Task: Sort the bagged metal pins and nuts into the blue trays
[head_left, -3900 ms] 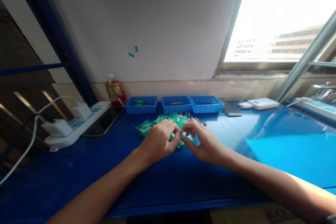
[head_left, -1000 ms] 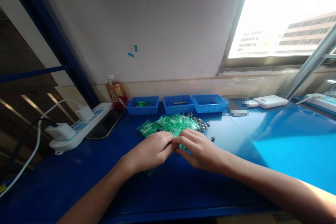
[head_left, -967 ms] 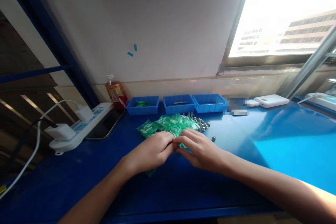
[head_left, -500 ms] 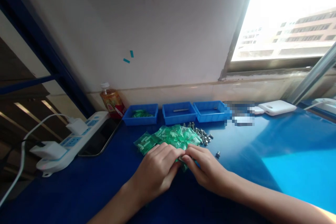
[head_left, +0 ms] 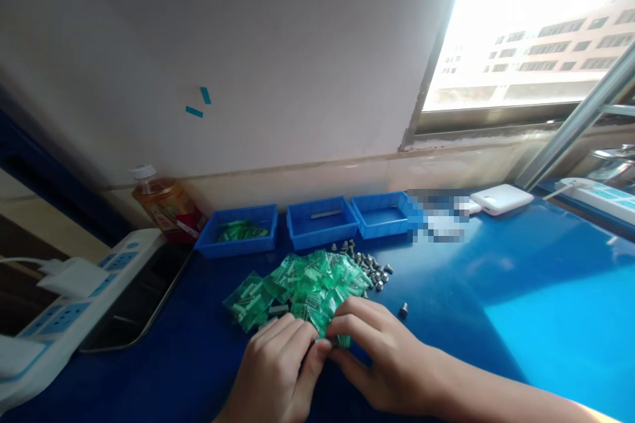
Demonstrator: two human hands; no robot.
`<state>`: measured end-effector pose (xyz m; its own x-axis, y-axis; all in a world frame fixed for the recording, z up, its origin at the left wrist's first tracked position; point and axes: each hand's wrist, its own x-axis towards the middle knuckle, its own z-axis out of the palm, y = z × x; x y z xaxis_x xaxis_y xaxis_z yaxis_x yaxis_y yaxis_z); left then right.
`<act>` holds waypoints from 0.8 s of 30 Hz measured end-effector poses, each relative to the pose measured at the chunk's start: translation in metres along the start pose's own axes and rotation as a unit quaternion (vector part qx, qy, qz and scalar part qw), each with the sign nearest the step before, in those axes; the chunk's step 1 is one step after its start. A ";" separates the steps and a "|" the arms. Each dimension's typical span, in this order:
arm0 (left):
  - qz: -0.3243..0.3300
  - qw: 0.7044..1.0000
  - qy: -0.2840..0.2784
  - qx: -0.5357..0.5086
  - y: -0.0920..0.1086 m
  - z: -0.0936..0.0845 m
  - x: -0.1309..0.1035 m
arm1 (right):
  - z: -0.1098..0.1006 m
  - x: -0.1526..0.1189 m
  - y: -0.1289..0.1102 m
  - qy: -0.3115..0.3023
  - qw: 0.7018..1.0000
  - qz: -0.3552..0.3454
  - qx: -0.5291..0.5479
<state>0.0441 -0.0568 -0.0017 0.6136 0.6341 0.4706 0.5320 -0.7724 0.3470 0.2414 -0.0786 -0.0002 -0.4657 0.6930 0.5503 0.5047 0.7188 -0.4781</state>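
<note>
My left hand (head_left: pixel 280 367) and my right hand (head_left: pixel 389 357) meet at the near edge of a pile of small green plastic bags (head_left: pixel 317 277). Fingers of both hands are closed in a pinch on one small green bag (head_left: pixel 343 342), mostly hidden by the fingertips. Pale strip-like pieces show through the bags in the pile. Just behind my right hand lie several loose metal screws (head_left: pixel 378 272), and a single screw (head_left: pixel 403 310) sits apart to the right.
Along the wall stand a blue tray (head_left: pixel 237 252) with green bags in it, a middle blue tray (head_left: pixel 325 237) and a right blue tray (head_left: pixel 381 231). To the left are a drink bottle (head_left: pixel 166 205), a phone (head_left: pixel 143 297) and a power strip (head_left: pixel 69 320). A white box (head_left: pixel 502 199) lies at right.
The view has shifted, so the trays and bottle sit farther left. Both hands are lower in view and nearer me, uncovering more of the bag pile. They still pinch together.
</note>
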 end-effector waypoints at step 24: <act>-0.112 0.984 0.004 -0.137 -0.015 -0.002 -0.001 | -0.045 0.093 0.034 -0.061 0.979 -0.029 -0.190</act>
<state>0.0340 -0.0458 -0.0059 0.4936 0.7899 0.3639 0.4757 -0.5955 0.6474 0.2482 0.0075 0.0656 -0.5742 0.6691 0.4718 0.6974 0.7016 -0.1462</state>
